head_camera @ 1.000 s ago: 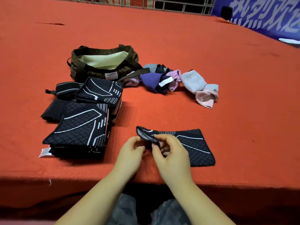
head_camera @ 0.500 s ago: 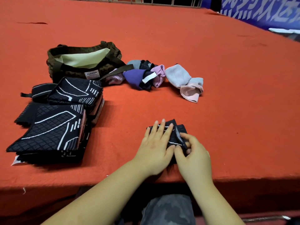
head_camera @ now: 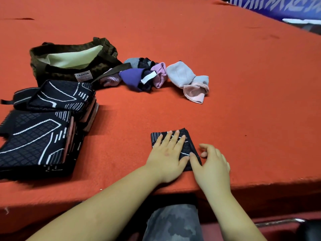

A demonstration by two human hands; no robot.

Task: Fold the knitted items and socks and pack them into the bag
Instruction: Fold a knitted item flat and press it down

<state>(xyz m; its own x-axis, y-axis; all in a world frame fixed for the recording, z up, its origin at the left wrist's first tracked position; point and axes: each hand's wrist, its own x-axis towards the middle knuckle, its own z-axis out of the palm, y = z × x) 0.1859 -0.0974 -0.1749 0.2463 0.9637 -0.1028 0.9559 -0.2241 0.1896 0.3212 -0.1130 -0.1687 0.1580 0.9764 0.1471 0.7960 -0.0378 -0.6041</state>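
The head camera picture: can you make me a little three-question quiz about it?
1. True or false: the left hand lies flat on the folded black knit piece.
2. Which is nearer the bag: A the purple sock, or B the pink sock?
3. Fill in: the bag's label reads ____.

Key: 1 true. 2 A. 3 FASHION.

Person, head-camera view. Both forearms were bare to the frame edge, with no sleeve visible. The left hand [head_camera: 166, 157] and right hand [head_camera: 212, 166] wore no gloves, rings or watch; nails were short and unpainted. At 6 o'clock, the lap showed trousers [head_camera: 173, 223] in a grey camouflage print.
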